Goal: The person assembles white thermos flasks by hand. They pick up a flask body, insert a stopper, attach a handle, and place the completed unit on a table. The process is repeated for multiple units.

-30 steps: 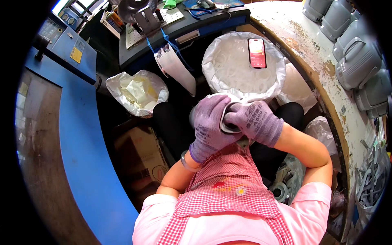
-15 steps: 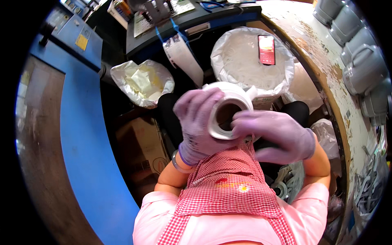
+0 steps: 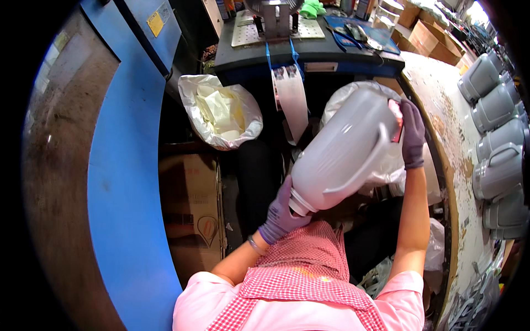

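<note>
A large grey plastic jug (image 3: 342, 149) lies slanted in front of me, its neck toward my lap and its base toward the far right. My left hand (image 3: 282, 216), in a purple glove, is closed round the white threaded neck. The jug's long handle (image 3: 359, 171) runs along its right side. My right hand (image 3: 413, 132), also gloved, is beside the base with its fingers stretched out; whether it touches the jug I cannot tell. Between that hand and the base, part of a phone (image 3: 396, 118) with a red screen shows.
A white-lined bin (image 3: 337, 102) stands behind the jug. Left of it is a bag of yellowish paper (image 3: 221, 113). A label roll (image 3: 290, 99) hangs from the dark workbench (image 3: 248, 60). Several grey jugs (image 3: 499, 171) line the worn table (image 3: 436, 105) at right. A blue machine panel (image 3: 124, 209) bounds the left.
The jug has tipped from mouth toward me to lying lengthwise. My right hand has left its mouth and moved out to the base; my left hand still holds it. The view has shifted.
</note>
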{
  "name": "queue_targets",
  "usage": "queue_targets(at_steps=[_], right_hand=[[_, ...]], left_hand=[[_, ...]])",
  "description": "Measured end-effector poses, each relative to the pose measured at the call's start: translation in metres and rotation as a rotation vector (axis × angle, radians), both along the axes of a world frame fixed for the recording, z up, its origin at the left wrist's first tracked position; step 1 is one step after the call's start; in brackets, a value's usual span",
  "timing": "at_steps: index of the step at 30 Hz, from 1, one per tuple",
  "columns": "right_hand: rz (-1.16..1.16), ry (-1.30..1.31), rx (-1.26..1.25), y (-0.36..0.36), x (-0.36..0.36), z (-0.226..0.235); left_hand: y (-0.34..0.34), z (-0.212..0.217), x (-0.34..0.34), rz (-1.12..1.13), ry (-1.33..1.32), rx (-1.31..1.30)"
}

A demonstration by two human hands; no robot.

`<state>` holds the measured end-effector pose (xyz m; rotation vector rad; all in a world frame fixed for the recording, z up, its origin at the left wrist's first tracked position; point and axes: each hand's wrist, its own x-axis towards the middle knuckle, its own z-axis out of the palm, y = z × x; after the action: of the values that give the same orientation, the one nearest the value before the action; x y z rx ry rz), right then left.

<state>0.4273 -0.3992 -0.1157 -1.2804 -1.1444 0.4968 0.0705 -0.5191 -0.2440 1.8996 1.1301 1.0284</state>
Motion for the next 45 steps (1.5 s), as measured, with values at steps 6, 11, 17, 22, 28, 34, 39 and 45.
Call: queue_targets(at_steps=[6,11,17,22,28,34,39,45], right_hand=[[0.573,-0.978,0.248,0.085,-0.128,0.046],[0.279,-1.531,0.347,0.141,-0.169,0.006],[0.548,-1.688,0.136,0.102,-0.183,0.023],[0.736,-1.113,0.044,0.14,-0.18,0.023],[0.712,-1.017,-0.171,0.205,-0.192,0.035],[0.619,-1.16,-0.034,0.187,-0.19,0.021],[0.844,-1.251,0.15,0.051,-0.191,0.04],[0.666,-0.962,0.267,0.11,-0.177,0.035]], left_hand=[[-0.008,-0.04,0.02,0.094,0.015,-0.01],[-0.001,-0.039,0.015,0.028,-0.036,-0.083],[0.002,-0.051,0.009,0.036,-0.03,-0.049],[0.004,-0.055,0.008,0.049,0.016,-0.046],[0.003,-0.057,0.007,0.032,-0.039,-0.072],[0.002,-0.054,0.007,0.033,-0.003,-0.092],[0.008,-0.033,0.008,0.023,-0.054,-0.139],[0.002,-0.049,0.014,0.042,-0.078,-0.117]])
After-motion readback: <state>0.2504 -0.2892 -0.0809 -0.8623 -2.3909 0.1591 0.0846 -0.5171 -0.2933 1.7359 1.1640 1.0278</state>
